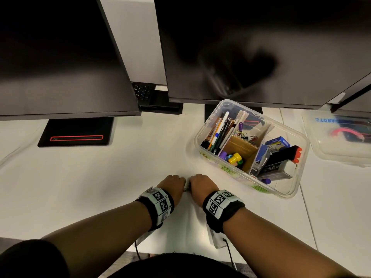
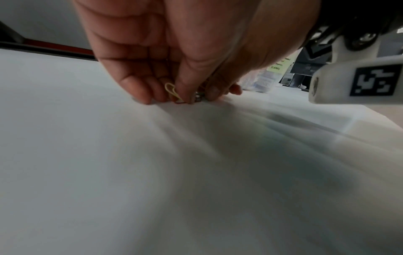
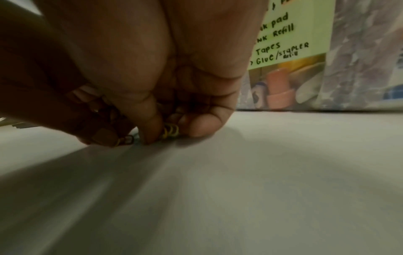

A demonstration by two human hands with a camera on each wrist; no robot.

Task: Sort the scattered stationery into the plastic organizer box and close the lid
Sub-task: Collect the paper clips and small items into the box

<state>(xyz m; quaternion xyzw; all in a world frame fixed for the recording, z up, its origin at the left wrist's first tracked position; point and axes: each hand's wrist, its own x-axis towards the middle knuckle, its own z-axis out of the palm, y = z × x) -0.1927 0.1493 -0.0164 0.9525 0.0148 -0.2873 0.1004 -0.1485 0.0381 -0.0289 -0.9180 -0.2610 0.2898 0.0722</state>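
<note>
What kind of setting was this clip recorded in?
Most likely an office desk: two dark monitors stand on a white desktop, and a clear plastic box of pens and other stationery sits beside them.

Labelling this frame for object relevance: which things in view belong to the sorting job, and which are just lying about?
Part of the job:
- paper clips, gathered on the desk by the left hand and right hand
- organizer box, open, already holding pens and a stapler
- lid, off, right of the box

Just lying about:
- monitors
- keyboard
</note>
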